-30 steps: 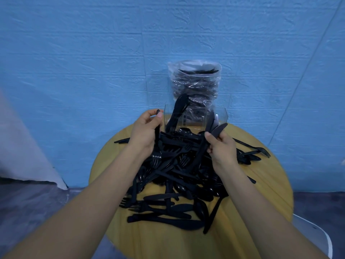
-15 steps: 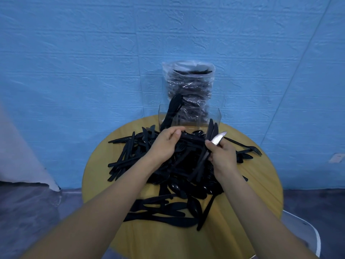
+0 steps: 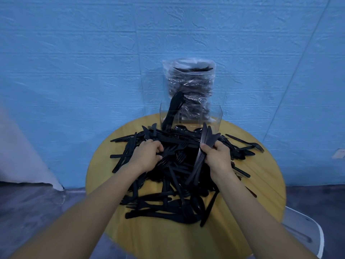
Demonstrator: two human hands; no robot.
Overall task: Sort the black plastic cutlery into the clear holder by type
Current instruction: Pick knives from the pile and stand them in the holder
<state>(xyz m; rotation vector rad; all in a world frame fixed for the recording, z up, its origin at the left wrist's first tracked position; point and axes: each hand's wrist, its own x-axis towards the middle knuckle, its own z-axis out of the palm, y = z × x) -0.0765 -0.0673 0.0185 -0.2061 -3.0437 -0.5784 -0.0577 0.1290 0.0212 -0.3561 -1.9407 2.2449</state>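
Observation:
A big heap of black plastic cutlery (image 3: 173, 176) covers the round wooden table (image 3: 257, 191). The clear holder (image 3: 216, 116) stands at the table's far edge, with a few black pieces (image 3: 172, 111) upright in its left compartment. My right hand (image 3: 217, 156) grips a bundle of black knives (image 3: 202, 146), blades pointing up towards the holder. My left hand (image 3: 147, 156) lies in the left side of the heap, fingers curled round a fork (image 3: 169, 152) among the pile.
A clear plastic bag (image 3: 190, 85) full of black cutlery stands behind the holder against the blue wall. Loose forks (image 3: 248, 143) lie at the table's right edge. A white chair (image 3: 306, 232) sits at the lower right.
My left hand came back from the holder, dropped into the heap and closed on a fork. My right hand keeps hold of the knives.

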